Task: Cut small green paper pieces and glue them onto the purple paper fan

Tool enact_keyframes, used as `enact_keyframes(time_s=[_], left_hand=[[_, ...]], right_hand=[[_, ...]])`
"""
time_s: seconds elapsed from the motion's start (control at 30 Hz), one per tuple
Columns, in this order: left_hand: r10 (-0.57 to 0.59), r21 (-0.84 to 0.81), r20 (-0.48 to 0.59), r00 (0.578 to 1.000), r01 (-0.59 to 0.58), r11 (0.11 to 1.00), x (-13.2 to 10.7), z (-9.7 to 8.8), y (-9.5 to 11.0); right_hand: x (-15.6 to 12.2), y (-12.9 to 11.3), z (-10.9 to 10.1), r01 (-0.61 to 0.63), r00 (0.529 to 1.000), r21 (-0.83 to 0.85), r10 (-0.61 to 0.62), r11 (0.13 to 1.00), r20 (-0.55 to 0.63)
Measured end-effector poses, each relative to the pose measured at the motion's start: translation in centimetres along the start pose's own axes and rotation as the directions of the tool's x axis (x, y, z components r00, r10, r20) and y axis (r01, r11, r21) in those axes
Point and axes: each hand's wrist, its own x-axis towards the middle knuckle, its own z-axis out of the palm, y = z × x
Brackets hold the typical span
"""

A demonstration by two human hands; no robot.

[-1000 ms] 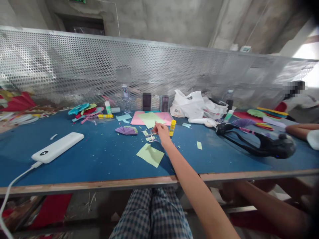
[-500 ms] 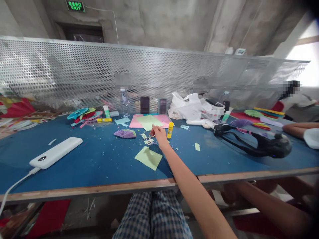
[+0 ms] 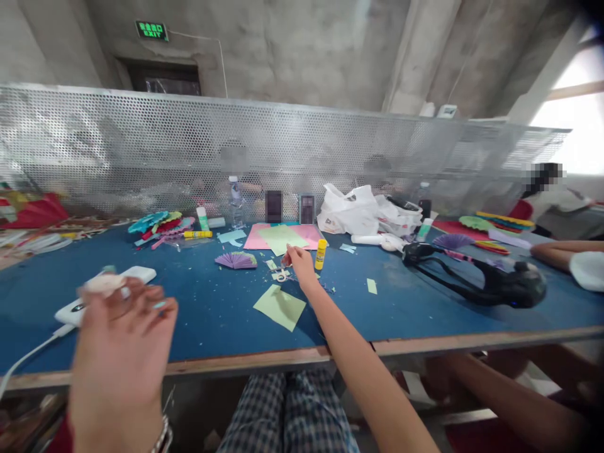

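My right hand reaches far out over the blue table. Its fingertips are pinched together just above small white scissors and paper scraps; what they pinch is too small to name. A yellow glue stick stands just right of this hand. A light green paper square lies in front of it, and a purple folded paper fan lies to its left. My left hand is raised close to the camera at lower left, blurred by motion, with a pale round blob at its fingertips.
A white power bank with its cable lies at left. Pink and green sheets, colourful paper fans, a bottle, a white plastic bag and a black strapped device crowd the back and right. Another person's arm rests at far right.
My left hand has come up into view at lower left. My right hand has stayed pinched by the scissors, barely shifting. The camera has tilted slightly upward.
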Motion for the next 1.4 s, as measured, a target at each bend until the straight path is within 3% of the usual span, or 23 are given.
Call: enact_keyframes(time_s=[0.07, 0.13, 0.17, 0.2, 0.27, 0.3, 0.33, 0.5, 0.6, 0.7, 0.83, 0.97, 1.03, 1.1, 1.17, 1.2, 1.27, 1.3, 1.33, 1.4], left_hand=[[-0.169, -0.262, 0.090, 0.982, 0.187, 0.947, 2.0, 3.7, 0.1], [-0.299, -0.255, 0.227, 0.927, 0.353, 0.900, 4.7, 5.8, -0.6], [-0.324, -0.186, 0.243, 0.914, 0.371, 0.910, 6.3, 6.4, -1.2], [-0.300, -0.082, 0.252, 0.920, 0.330, 0.941, 8.0, 6.9, -2.0], [-0.138, 0.263, 0.169, 0.976, 0.090, 0.961, 11.4, 7.6, -3.8], [-0.025, 0.490, 0.120, 0.992, -0.038, 0.871, 12.9, 7.8, -4.8], [0.017, 0.565, 0.098, 0.995, -0.070, 0.822, 14.3, 7.9, -5.7], [0.127, 0.810, 0.070, 0.989, -0.131, 0.572, 18.9, 5.8, -9.0], [0.143, 0.909, 0.047, 0.989, -0.101, 0.405, 20.8, 3.8, -10.1], [0.145, 0.956, 0.047, 0.988, -0.086, 0.280, 22.5, 2.8, -11.0], [0.145, 0.980, 0.066, 0.987, -0.091, 0.176, 23.6, 2.7, -12.0], [0.197, 0.985, 0.091, 0.976, -0.117, 0.125, 23.2, 2.5, -12.3], [0.282, 0.980, 0.122, 0.952, -0.160, 0.117, 22.5, 2.8, -11.9], [0.376, 0.941, 0.239, 0.895, -0.309, 0.140, 21.4, 3.8, -11.4], [0.311, 0.813, 0.456, 0.834, -0.532, 0.236, 19.7, 5.7, -11.0], [0.246, 0.742, 0.525, 0.815, -0.580, 0.337, 18.8, 6.8, -10.9], [0.069, 0.651, 0.586, 0.807, -0.520, 0.552, 16.6, 9.0, -11.2], [0.001, 0.613, 0.622, 0.783, -0.488, 0.621, 15.6, 10.0, -11.5], [-0.050, 0.588, 0.657, 0.752, -0.470, 0.658, 14.6, 10.7, -11.9], [-0.048, 0.559, 0.666, 0.744, -0.456, 0.693, 13.0, 11.5, -12.5]], right_hand=[[-0.1, 0.1, 0.0, -0.002, 1.000, -0.006, 0.002, 1.000, 0.008], [-0.2, 0.3, 0.0, -0.004, 1.000, -0.012, 0.004, 1.000, 0.010], [-0.2, 0.4, 0.0, -0.003, 1.000, -0.017, 0.003, 1.000, 0.009], [-0.2, 0.5, 0.0, -0.001, 1.000, -0.023, 0.001, 1.000, 0.012], [-0.3, 0.6, 0.0, 0.005, 1.000, -0.038, -0.004, 0.999, 0.021], [-0.3, 0.6, -0.1, 0.007, 1.000, -0.046, -0.006, 0.999, 0.024], [-0.4, 0.7, -0.1, 0.009, 1.000, -0.056, -0.008, 0.998, 0.025], [-0.4, 0.6, -0.2, 0.010, 1.000, -0.116, -0.009, 0.993, 0.016], [-0.4, 0.7, -0.1, 0.019, 0.999, -0.160, -0.014, 0.987, 0.028], [-0.7, 0.8, 0.2, 0.032, 0.998, -0.209, -0.022, 0.977, 0.052], [-1.4, 0.8, 0.5, 0.076, 0.994, -0.272, -0.053, 0.959, 0.094], [-1.4, 0.7, 0.9, 0.148, 0.982, -0.330, -0.098, 0.932, 0.164], [-0.9, 0.4, 1.3, 0.129, 0.978, -0.299, -0.072, 0.946, 0.194], [-0.2, -0.1, 1.9, 0.043, 0.977, -0.202, 0.000, 0.978, 0.212], [0.5, -0.8, 2.8, -0.056, 0.971, -0.075, 0.072, 0.996, 0.227], [0.8, -1.2, 3.2, -0.098, 0.968, -0.019, 0.100, 0.995, 0.229], [1.1, -1.8, 4.1, -0.194, 0.965, 0.072, 0.177, 0.978, 0.192], [1.2, -2.0, 4.5, -0.249, 0.958, 0.103, 0.229, 0.963, 0.174], [1.2, -2.1, 4.9, -0.299, 0.947, 0.125, 0.279, 0.946, 0.158], [1.1, -2.1, 5.4, -0.349, 0.933, 0.143, 0.330, 0.926, 0.141]])
